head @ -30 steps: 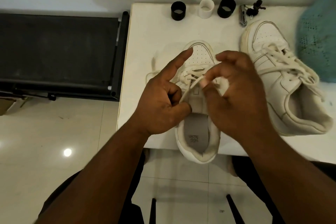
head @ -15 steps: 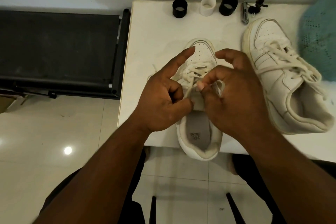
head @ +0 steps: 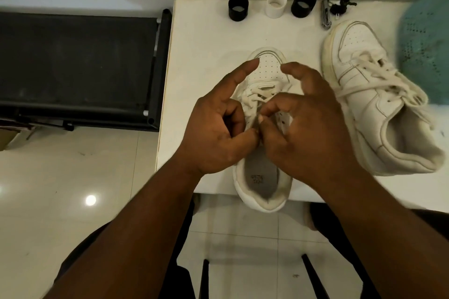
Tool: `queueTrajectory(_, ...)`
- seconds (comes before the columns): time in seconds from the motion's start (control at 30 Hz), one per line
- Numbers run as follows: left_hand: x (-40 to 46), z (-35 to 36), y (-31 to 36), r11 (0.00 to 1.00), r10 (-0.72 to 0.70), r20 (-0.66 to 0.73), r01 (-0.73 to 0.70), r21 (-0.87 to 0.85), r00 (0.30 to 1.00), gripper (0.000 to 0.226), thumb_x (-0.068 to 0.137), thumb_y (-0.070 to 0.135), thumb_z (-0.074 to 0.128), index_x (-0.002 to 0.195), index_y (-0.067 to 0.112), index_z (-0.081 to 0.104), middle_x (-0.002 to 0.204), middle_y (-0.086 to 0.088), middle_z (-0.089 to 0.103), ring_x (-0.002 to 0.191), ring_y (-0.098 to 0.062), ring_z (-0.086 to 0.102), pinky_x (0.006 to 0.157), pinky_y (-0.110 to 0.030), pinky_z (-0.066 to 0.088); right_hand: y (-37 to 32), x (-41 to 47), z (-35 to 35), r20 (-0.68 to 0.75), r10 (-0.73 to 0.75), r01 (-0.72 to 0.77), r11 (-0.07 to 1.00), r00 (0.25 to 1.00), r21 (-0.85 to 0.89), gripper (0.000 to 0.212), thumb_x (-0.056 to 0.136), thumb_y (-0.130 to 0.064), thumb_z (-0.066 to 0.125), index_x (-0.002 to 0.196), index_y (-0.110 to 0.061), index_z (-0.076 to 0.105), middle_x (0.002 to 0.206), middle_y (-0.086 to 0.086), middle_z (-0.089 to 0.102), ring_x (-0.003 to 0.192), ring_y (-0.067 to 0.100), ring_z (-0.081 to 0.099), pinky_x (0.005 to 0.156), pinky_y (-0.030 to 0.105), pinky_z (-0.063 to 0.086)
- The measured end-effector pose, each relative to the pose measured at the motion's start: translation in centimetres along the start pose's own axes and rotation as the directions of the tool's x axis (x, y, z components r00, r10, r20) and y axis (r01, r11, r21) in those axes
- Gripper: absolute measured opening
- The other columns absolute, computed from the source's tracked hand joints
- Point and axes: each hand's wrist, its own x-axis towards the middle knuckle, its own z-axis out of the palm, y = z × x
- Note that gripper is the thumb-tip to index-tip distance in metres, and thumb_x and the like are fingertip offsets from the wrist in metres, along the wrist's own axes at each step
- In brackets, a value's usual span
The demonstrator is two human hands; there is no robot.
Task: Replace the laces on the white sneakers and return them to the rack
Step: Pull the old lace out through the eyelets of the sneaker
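Mid-lacing: left hand (head: 213, 128) and right hand (head: 308, 124) pinch lace (head: 261, 94) over near sneaker (head: 268, 68), few lower eyelets threaded; right sneaker (head: 379, 114) laced; racking pending.

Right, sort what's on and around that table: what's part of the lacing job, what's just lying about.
Part of the job:
near sneaker
its lace, pinched by left hand and right hand
second sneaker

Just lying about:
two black rings
white ring
metal clip
teal cloth
black rack
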Motion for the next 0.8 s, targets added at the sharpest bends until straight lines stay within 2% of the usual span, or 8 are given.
queueTrajectory(0.1,0.0,0.1,0.1,1.000,0.020,-0.006,-0.020,0.010,1.000,0.089,0.074,-0.005,0.067,0.156,0.010,0.035,0.051,0.001,0.048,0.045,-0.010,0.043,0.058,-0.016,0.042,0.4,0.1,0.2,0.089,-0.012,0.015,0.999,0.996,-0.033,0.026,0.076,-0.043,0.064,0.096,-0.030,0.076,0.155,0.001,0.040,0.141,0.024,0.040,0.104,0.057,0.043)
queueTrajectory(0.2,0.1,0.3,0.1,1.000,0.011,-0.027,-0.010,0.014,1.000,0.086,0.076,-0.004,0.066,0.156,0.012,0.037,0.051,0.001,0.047,0.044,-0.013,0.042,0.057,-0.019,0.042,0.9,0.1,0.5,0.020,-0.048,0.048,0.999,0.999,0.004,0.017,0.082,-0.038,0.064,0.089,-0.025,0.074,0.149,0.003,0.047,0.135,0.023,0.046,0.100,0.052,0.047)
queueTrajectory(0.33,0.2,0.2,0.2,1.000,0.002,-0.044,-0.001,0.023,0.999,0.088,0.072,-0.005,0.061,0.155,0.014,0.039,0.049,-0.004,0.044,0.043,-0.016,0.039,0.057,-0.018,0.041,1.2,0.4,0.0,-0.211,-0.010,0.041,0.988,0.977,0.146,0.009,0.089,-0.026,0.064,0.088,-0.017,0.066,0.131,0.005,0.053,0.118,0.007,0.049,0.095,0.008,0.036)
queueTrajectory(0.4,0.2,0.2,0.2,1.000,-0.001,-0.048,0.002,0.019,0.999,0.089,0.069,-0.005,0.059,0.155,0.015,0.040,0.048,-0.003,0.042,0.044,-0.013,0.037,0.058,-0.015,0.039,1.9,1.0,-0.6,-0.324,0.025,0.023,0.989,0.946,0.144,0.010,0.092,-0.023,0.063,0.091,-0.014,0.065,0.124,0.005,0.054,0.112,0.004,0.048,0.091,0.013,0.042)
queueTrajectory(0.5,0.1,0.2,0.1,1.000,0.014,-0.046,-0.013,0.015,0.999,0.088,0.069,-0.007,0.058,0.153,0.013,0.042,0.048,-0.003,0.041,0.044,-0.011,0.037,0.062,-0.011,0.040,2.8,1.4,-1.2,-0.455,0.088,-0.006,0.984,0.886,0.178,0.014,0.095,-0.025,0.060,0.092,-0.012,0.065,0.112,-0.006,0.049,0.107,0.010,0.053,0.084,0.036,0.053)
queueTrajectory(0.6,0.2,0.2,-0.1,1.000,0.019,-0.047,-0.019,0.013,0.999,0.085,0.067,-0.008,0.057,0.150,0.011,0.046,0.048,0.000,0.042,0.043,-0.009,0.037,0.066,-0.006,0.039,3.5,1.6,-1.6,-0.554,0.082,-0.014,0.992,0.829,0.125,0.019,0.100,-0.022,0.052,0.094,-0.005,0.060,0.099,-0.005,0.045,0.095,0.016,0.051,0.083,0.031,0.047)
queueTrajectory(0.67,0.3,0.2,-0.1,1.000,0.020,-0.043,-0.020,0.005,0.999,0.085,0.067,-0.007,0.058,0.150,0.012,0.046,0.048,0.000,0.043,0.042,-0.009,0.037,0.062,-0.008,0.040,3.9,1.9,-1.9,-0.529,0.071,-0.025,0.995,0.846,0.093,0.019,0.099,-0.022,0.054,0.096,-0.004,0.060,0.102,0.001,0.047,0.097,0.016,0.051,0.085,0.021,0.040)
queueTrajectory(0.8,0.6,0.4,0.0,0.999,0.036,-0.036,-0.037,-0.014,0.999,0.083,0.070,-0.008,0.063,0.150,0.010,0.046,0.048,-0.002,0.045,0.041,-0.010,0.039,0.058,-0.014,0.040,2.6,1.3,-1.0,-0.243,-0.040,0.067,0.992,0.969,0.105,0.032,0.088,-0.031,0.068,0.115,-0.014,0.066,0.129,0.003,0.050,0.121,0.018,0.050,0.094,0.036,0.048)
